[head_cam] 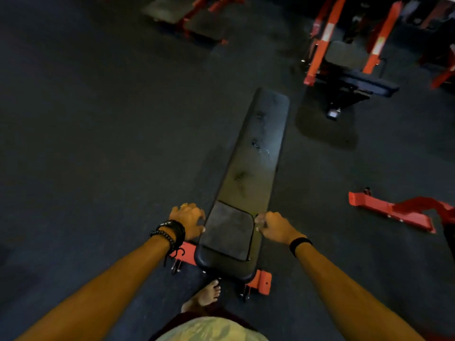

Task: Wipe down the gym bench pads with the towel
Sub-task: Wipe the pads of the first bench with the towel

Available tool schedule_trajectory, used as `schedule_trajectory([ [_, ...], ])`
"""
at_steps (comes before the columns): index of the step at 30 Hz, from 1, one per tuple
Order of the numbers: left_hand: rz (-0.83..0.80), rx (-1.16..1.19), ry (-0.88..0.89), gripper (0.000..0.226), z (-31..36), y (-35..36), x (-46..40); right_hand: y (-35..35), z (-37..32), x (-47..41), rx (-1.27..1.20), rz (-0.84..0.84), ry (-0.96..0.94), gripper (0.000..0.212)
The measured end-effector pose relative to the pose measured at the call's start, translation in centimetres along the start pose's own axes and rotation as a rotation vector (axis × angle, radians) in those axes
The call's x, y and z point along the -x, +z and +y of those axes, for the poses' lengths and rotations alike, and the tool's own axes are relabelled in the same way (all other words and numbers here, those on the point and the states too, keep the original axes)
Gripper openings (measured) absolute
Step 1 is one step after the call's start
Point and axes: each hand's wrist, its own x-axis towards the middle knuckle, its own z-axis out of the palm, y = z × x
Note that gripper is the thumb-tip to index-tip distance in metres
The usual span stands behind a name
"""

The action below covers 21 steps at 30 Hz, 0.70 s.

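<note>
Long black bench pad [256,153] lies on floor w/ a dark towel [227,232], prob. spread flat, on its near end. Left hand [188,219] & right hand [273,226] sit apart, fingers curled at towel's side edges; grip unclear. Wiping's starting: next, push towel up the pad.

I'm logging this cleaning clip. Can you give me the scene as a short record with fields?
setting: dim gym, dark floor
bench: long flat black padded bench, orange-red base
cloth: dark grey rectangular towel lying flat on the near pad
left hand: at the bench's left edge beside the towel
right hand: at the bench's right edge, fingers curled
nearby: orange-red gym frames
</note>
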Motion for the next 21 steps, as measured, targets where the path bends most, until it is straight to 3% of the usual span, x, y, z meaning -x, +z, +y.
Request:
schedule_trajectory([
  [6,0.019,0.247,-0.195,0.031,1.3,6.8,5.3,3.1,-2.4,2.2,0.070,-0.050,-0.227,0.028],
  [13,0.124,0.320,-0.384,0.030,4.1,11.9,10.1,3.6,-2.9,2.8,0.208,-0.043,-0.377,0.032],
  [21,0.230,0.436,-0.663,0.032,9.7,14.5,7.1,1.3,1.7,-1.3,0.369,-0.112,-0.586,0.036],
])
